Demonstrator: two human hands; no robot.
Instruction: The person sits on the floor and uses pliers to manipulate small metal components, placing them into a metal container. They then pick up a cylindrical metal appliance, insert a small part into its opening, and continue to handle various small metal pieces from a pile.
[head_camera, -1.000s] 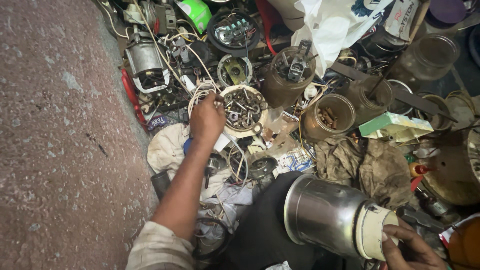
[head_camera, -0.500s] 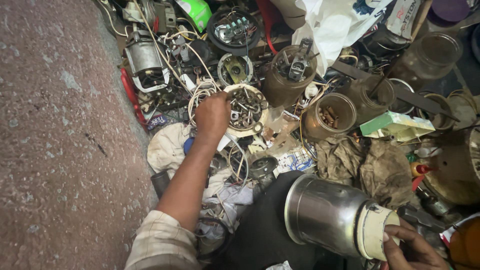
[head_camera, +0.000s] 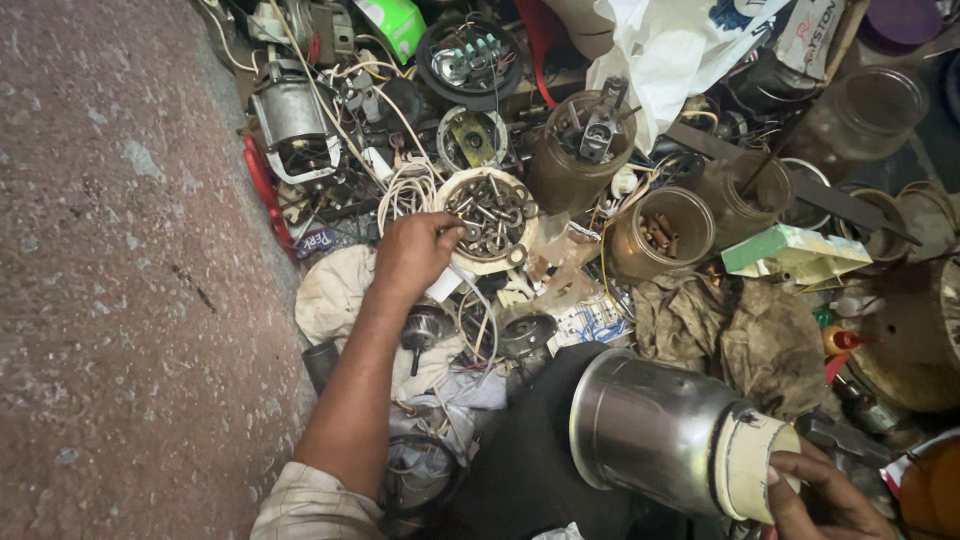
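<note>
My left hand (head_camera: 412, 252) reaches out to a round white tub (head_camera: 488, 215) filled with screws and small metal parts, fingertips at its near left rim; whether it holds anything cannot be seen. My right hand (head_camera: 822, 496) grips the white base end of a steel mixer jar (head_camera: 655, 432) lying on its side across my lap at the bottom right. Coiled white wires (head_camera: 408, 190) lie just left of the tub.
Brown plastic jars (head_camera: 660, 230) with parts, a grey motor (head_camera: 290, 115), a black round tray (head_camera: 470, 60), a dirty rag (head_camera: 745, 335), a green-white box (head_camera: 795, 252) and a white plastic bag (head_camera: 665, 50) crowd the floor. Speckled stone floor (head_camera: 110, 300) lies to the left.
My left hand has stayed at the tub of screws, shifting slightly along its rim. The right hand keeps its hold on the jar.
</note>
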